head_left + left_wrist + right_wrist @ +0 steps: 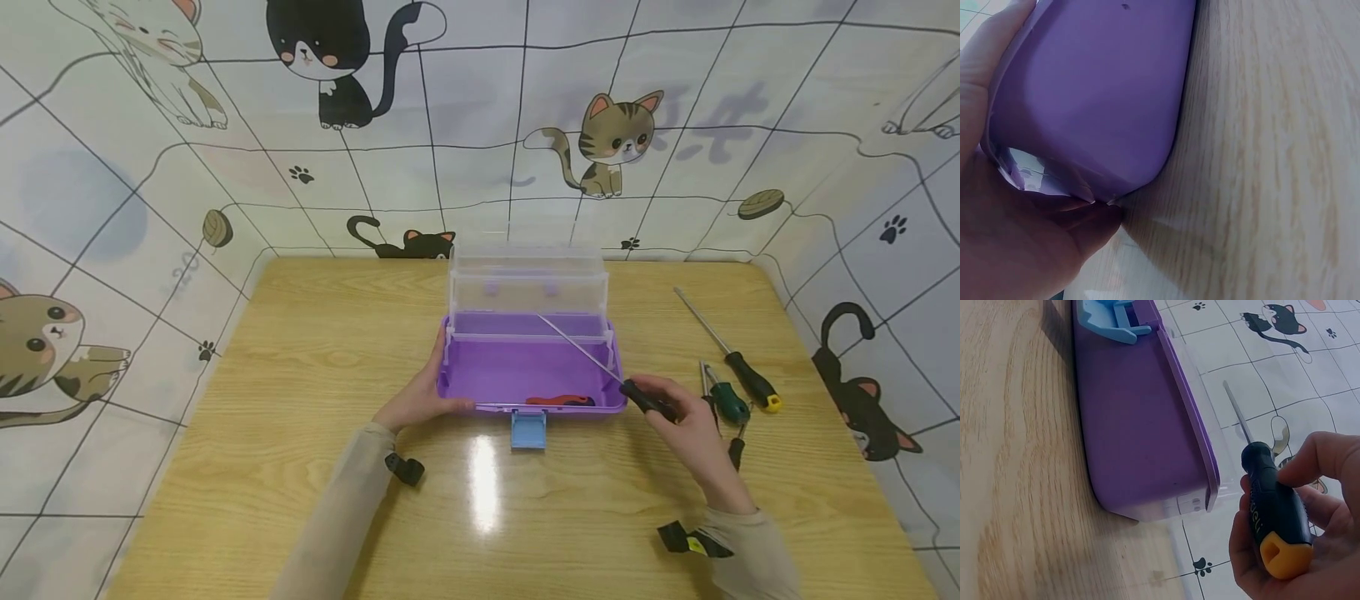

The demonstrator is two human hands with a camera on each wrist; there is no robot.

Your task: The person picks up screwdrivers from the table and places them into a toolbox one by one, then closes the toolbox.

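A purple toolbox (487,367) stands on the table with its clear lid (525,287) raised and its blue latch (528,432) hanging down in front. My left hand (420,396) grips the box's left end; the left wrist view shows fingers round the purple wall (1097,87). With my right hand (693,437) I hold a screwdriver (1272,506) by its dark, yellow-ended handle. Its long metal shaft slants up and left over the box's right part in the head view. A red-and-black handled tool (562,401) lies inside along the front wall, its kind unclear.
Right of the box lie a long black-and-yellow screwdriver (750,379), a green-handled screwdriver (727,402) and a small dark-handled tool (737,450). My right hand partly covers another tool there. A cat-patterned wall covering (480,179) borders the wooden table (322,333).
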